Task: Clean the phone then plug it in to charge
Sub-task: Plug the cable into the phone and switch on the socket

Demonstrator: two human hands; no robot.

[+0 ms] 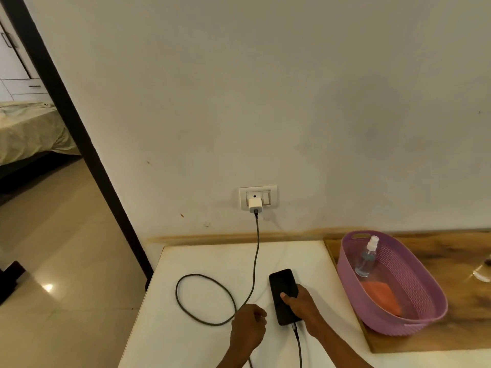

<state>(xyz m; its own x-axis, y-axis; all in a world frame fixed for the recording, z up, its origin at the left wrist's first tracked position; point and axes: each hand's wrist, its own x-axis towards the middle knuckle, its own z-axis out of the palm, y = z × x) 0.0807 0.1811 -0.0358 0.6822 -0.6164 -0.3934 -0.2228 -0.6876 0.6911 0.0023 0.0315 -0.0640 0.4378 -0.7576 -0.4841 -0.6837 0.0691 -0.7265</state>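
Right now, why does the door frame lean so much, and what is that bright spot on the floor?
In the head view, the wide-angle lens bends straight lines, so the dark door frame tilts; the bright spot is glare from a light on the glossy floor tiles; overall lighting is dim and warm, and the black phone under the right hand looks soft, with no screen detail.

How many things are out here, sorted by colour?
Black: 2, the phone and the cable
White: 1, the charger plug in the wall socket
Purple: 1, the basket
Clear: 1, the spray bottle
Orange: 1, the cloth
Total: 6
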